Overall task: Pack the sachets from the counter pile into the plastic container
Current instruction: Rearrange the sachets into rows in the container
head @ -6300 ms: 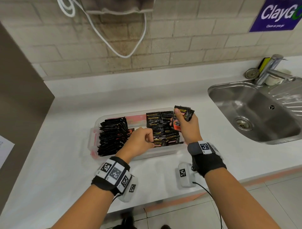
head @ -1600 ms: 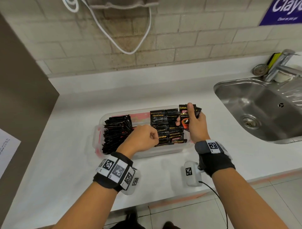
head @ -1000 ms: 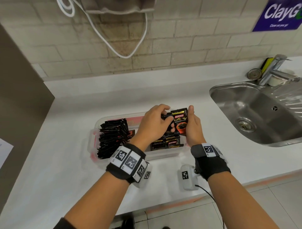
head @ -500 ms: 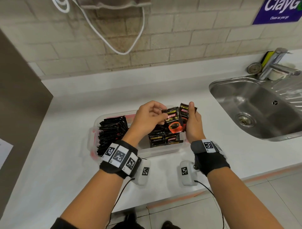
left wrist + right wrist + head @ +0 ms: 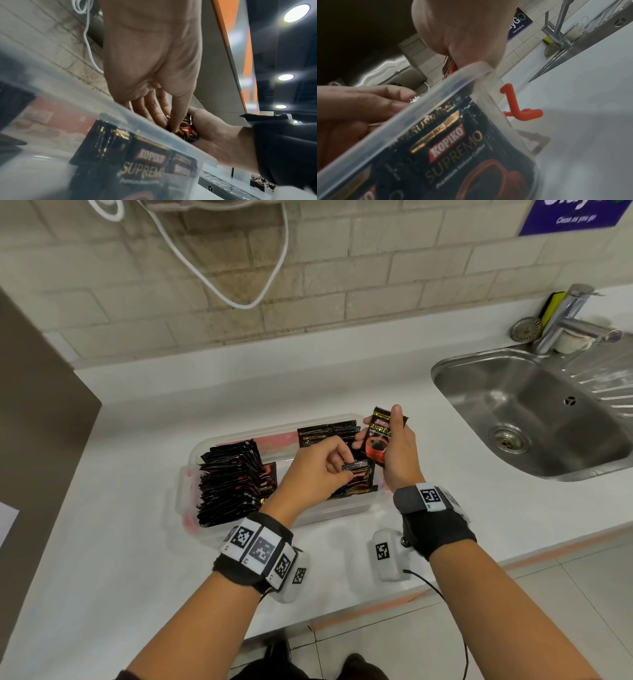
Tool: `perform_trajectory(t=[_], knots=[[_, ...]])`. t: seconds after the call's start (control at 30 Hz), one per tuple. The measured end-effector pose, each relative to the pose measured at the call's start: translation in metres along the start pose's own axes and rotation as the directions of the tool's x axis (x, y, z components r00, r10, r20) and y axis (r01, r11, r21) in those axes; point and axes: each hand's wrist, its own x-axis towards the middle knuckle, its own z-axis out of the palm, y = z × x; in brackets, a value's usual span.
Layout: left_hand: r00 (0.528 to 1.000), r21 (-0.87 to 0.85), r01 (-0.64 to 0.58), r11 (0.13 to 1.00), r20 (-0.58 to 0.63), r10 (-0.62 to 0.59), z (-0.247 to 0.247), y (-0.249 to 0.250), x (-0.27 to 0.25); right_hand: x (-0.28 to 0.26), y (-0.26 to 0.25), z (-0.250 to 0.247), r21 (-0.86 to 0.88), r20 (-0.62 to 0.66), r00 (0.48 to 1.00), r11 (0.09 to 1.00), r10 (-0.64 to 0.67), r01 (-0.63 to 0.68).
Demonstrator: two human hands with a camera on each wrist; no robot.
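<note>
**Now both hands hold sachets over the container**

Above the plastic container [image 5: 346, 510] on the white counter [image 5: 102, 525], the left hand [image 5: 313, 474] pinches one sachet [image 5: 358, 472] with curled fingers. The right hand [image 5: 397, 453] grips a small stack of sachets [image 5: 376, 440] upright, thumb on front. Two rows of packed sachets [image 5: 229, 484] fill the container.

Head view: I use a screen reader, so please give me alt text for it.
Over a clear plastic container of black sachets, the left hand pinches one sachet while the right hand holds another few sachets upright. A steel sink sits to the right.
</note>
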Motion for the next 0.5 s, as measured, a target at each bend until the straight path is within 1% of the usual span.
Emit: perform_trajectory(t=[0.13, 0.2, 0.3, 0.5], knots=[[0.997, 0.043, -0.034, 0.999, 0.07, 0.031, 0.003, -0.001, -0.003, -0.001, 0.0, 0.0, -0.019, 0.006, 1.0, 1.0, -0.01, 0.01], [0.996, 0.048, -0.045, 0.998, 0.077, 0.041, 0.004, -0.001, -0.004, -0.001, 0.0, 0.0, -0.016, 0.008, 1.0, 1.0, -0.012, 0.012], [0.996, 0.064, -0.032, 0.997, 0.089, 0.026, 0.005, 0.0, -0.004, -0.001, 0.0, 0.0, -0.03, 0.006, 1.0, 0.999, -0.014, 0.014], [0.997, 0.203, -0.018, 0.979, 0.076, 0.003, 0.013, 0.002, -0.002, -0.001, 0.001, 0.0, -0.014, 0.021, 1.0, 1.0, -0.004, 0.004]])
